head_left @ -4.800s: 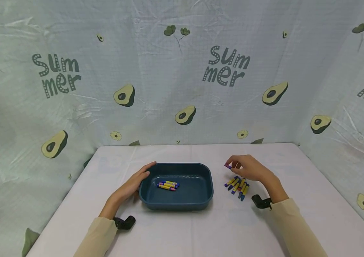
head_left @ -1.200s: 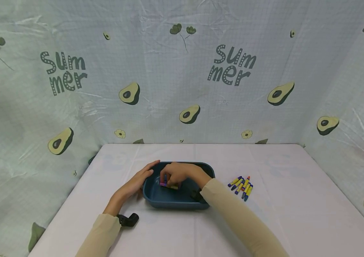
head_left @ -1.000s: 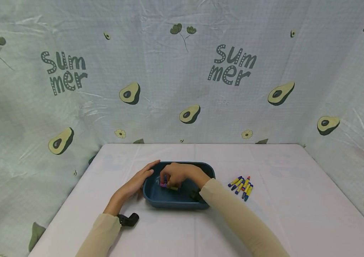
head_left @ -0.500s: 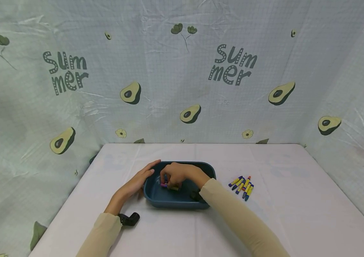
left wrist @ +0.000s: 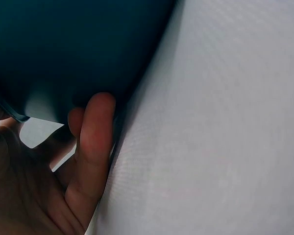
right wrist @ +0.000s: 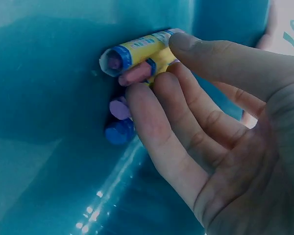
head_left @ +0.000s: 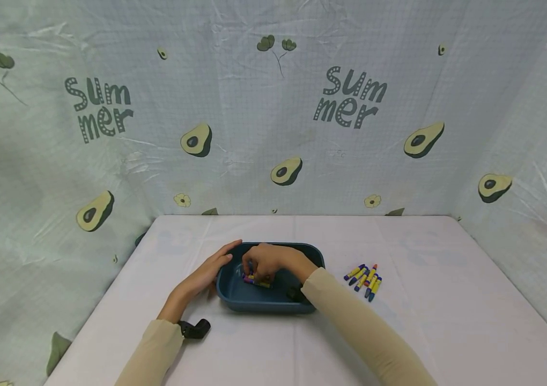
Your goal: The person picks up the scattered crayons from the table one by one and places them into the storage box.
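Note:
My left hand (head_left: 204, 273) rests against the left side of a dark blue tray (head_left: 268, 307), fingers extended toward its back corner. In the left wrist view, fingertips (left wrist: 99, 110) touch the tray's outer wall low down. Inside the tray, my right hand (head_left: 265, 259) is over a small bunch of crayons (head_left: 263, 284). In the right wrist view they lie side by side: a purple one in a yellow wrapper (right wrist: 137, 51), a pink one (right wrist: 137, 74), a lilac one (right wrist: 119, 107) and a blue end (right wrist: 118, 132). Thumb and fingers are spread loosely about them, the thumb tip overlapping the purple crayon's far end.
Several yellow-wrapped crayons (head_left: 364, 281) lie in a loose pile on the white table (head_left: 428, 311), right of the tray. A patterned sheet (head_left: 235, 134) hangs behind the table and along its sides.
My right hand has carried a purple crayon from the right-hand pile into the tray. In the last half second its fingers have lifted slightly from the crayons. My left hand has stayed at the tray.

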Motion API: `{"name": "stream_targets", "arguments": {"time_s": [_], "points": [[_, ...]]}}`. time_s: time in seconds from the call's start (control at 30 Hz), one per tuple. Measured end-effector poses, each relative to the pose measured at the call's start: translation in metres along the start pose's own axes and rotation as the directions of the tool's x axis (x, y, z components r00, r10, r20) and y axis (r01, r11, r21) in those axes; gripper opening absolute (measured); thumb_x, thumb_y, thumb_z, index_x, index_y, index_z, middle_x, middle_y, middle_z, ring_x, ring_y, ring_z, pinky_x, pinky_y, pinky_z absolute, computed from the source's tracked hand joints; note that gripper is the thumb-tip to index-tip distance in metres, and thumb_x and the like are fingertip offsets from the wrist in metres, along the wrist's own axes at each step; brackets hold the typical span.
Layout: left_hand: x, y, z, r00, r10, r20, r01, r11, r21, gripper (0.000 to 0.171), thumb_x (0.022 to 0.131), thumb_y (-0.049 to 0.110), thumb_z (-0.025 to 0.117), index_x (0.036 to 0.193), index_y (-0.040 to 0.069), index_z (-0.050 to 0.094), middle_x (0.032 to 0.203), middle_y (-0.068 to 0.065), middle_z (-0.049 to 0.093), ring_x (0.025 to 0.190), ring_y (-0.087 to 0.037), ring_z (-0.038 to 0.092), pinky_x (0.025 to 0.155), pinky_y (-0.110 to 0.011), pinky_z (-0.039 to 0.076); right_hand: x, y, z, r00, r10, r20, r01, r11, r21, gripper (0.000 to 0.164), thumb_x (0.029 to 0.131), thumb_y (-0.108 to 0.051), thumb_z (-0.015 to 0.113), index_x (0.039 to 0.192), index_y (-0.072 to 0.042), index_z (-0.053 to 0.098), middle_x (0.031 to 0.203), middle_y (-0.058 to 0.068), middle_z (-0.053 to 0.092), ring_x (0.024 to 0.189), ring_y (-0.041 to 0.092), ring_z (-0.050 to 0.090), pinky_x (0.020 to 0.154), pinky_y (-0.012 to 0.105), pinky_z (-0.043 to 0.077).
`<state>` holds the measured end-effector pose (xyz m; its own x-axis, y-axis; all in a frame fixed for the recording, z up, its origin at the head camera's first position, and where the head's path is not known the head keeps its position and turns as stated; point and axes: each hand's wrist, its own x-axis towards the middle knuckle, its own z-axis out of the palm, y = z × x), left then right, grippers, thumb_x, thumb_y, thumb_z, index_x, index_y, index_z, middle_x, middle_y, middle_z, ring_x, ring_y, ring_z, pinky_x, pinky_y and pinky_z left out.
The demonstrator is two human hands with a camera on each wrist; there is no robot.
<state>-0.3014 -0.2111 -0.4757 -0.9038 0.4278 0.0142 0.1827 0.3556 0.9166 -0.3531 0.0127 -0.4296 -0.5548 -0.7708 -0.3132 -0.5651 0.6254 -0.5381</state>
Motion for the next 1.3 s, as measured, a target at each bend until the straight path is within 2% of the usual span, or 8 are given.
{"name": "stream_targets", "arguments": {"time_s": [0.33, 0.5, 0.7, 0.87, 1.1, 1.3], "points": [[-0.002, 0.0, 0.0, 0.999, -0.036, -0.001, 0.036, 0.999, 0.001, 0.051, 0.114, 0.033, 0.028, 0.165, 0.027, 0.025, 0.173, -0.011, 0.02, 0.158, -0.04, 0.02, 0.124, -0.065, 0.018, -0.022, -0.009, -0.015, 0.999, -0.013, -0.032, 0.014, 0.998, 0.055, 0.023, 0.095, -0.003, 0.071, 0.117, -0.008, 0.07, 0.098, 0.005, 0.071, 0.083, 0.018, 0.072, 0.062, 0.031, 0.062], [-0.002, -0.001, 0.001, 0.999, -0.042, -0.005, 0.042, 0.999, 0.001, 0.051, 0.114, 0.035, 0.029, 0.165, 0.028, 0.025, 0.173, -0.012, 0.021, 0.157, -0.039, 0.022, 0.124, -0.063, 0.02, -0.036, -0.008, -0.022, 0.997, -0.053, -0.064, 0.055, 0.998, 0.022, 0.028, 0.095, -0.005, 0.071, 0.123, -0.006, 0.069, 0.099, 0.005, 0.071, 0.085, 0.019, 0.072, 0.066, 0.031, 0.062], [-0.002, 0.0, 0.002, 0.999, -0.042, -0.011, 0.042, 0.999, 0.008, 0.051, 0.114, 0.034, 0.028, 0.165, 0.027, 0.026, 0.173, -0.013, 0.022, 0.156, -0.04, 0.024, 0.123, -0.061, 0.023, -0.057, -0.003, -0.032, 0.99, -0.086, -0.111, 0.084, 0.996, -0.015, 0.03, 0.095, -0.005, 0.072, 0.125, -0.004, 0.068, 0.097, 0.004, 0.072, 0.084, 0.029, 0.072, 0.066, 0.032, 0.06], [-0.002, -0.001, 0.002, 0.999, -0.03, -0.016, 0.03, 1.0, 0.004, 0.052, 0.114, 0.032, 0.029, 0.165, 0.024, 0.027, 0.173, -0.013, 0.021, 0.158, -0.04, 0.02, 0.126, -0.064, 0.016, -0.074, 0.003, -0.041, 0.984, -0.1, -0.149, 0.095, 0.994, -0.046, 0.028, 0.095, -0.008, 0.072, 0.123, -0.006, 0.069, 0.099, 0.003, 0.072, 0.078, 0.022, 0.07, 0.066, 0.027, 0.058], [-0.001, -0.001, 0.002, 1.0, -0.014, -0.017, 0.014, 1.0, 0.01, 0.052, 0.114, 0.031, 0.029, 0.165, 0.023, 0.027, 0.174, -0.012, 0.019, 0.16, -0.04, 0.016, 0.126, -0.066, 0.012, -0.107, 0.011, -0.051, 0.974, -0.1, -0.205, 0.093, 0.995, -0.043, 0.026, 0.096, -0.008, 0.071, 0.122, -0.011, 0.069, 0.111, 0.013, 0.074, 0.091, 0.019, 0.072, 0.068, 0.026, 0.059], [-0.001, -0.001, 0.002, 1.0, -0.013, -0.021, 0.013, 1.0, 0.017, 0.051, 0.114, 0.031, 0.029, 0.165, 0.023, 0.027, 0.173, -0.013, 0.02, 0.16, -0.041, 0.016, 0.126, -0.066, 0.012, -0.138, 0.026, -0.053, 0.955, -0.087, -0.284, 0.075, 0.996, -0.052, 0.023, 0.095, -0.009, 0.072, 0.117, -0.015, 0.071, 0.107, 0.008, 0.075, 0.096, 0.012, 0.07, 0.071, 0.025, 0.059]]}}
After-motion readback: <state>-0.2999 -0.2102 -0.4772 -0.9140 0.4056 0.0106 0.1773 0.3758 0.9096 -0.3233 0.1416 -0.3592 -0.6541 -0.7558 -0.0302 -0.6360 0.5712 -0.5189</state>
